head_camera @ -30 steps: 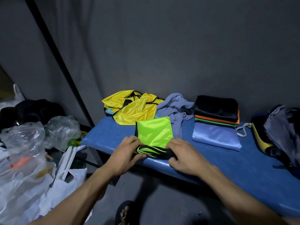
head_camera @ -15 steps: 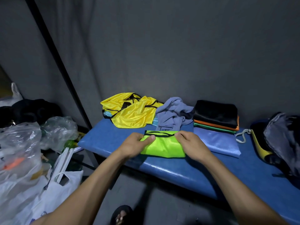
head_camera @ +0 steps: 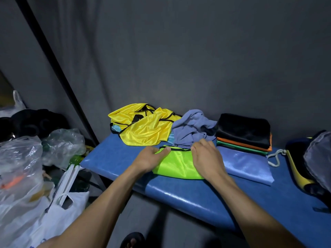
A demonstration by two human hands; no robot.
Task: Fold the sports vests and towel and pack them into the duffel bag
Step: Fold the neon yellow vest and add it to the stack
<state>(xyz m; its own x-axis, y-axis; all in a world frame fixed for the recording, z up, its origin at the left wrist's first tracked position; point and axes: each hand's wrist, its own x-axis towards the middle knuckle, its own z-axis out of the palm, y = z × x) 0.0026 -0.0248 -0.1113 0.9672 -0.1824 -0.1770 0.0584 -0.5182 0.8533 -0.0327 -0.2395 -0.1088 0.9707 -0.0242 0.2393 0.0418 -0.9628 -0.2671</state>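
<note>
Head view: my left hand and right hand press flat, fingers extended, on the folded green vest on the blue bench. Fabric likely light, slick, limp; I should pinch both side edges so folds hold.

Your hands covered both ends of the green vest, so you could not see its side edges. The bag ran off the right edge, and a light-blue vest lay mostly buried under the yellow vest.
</note>
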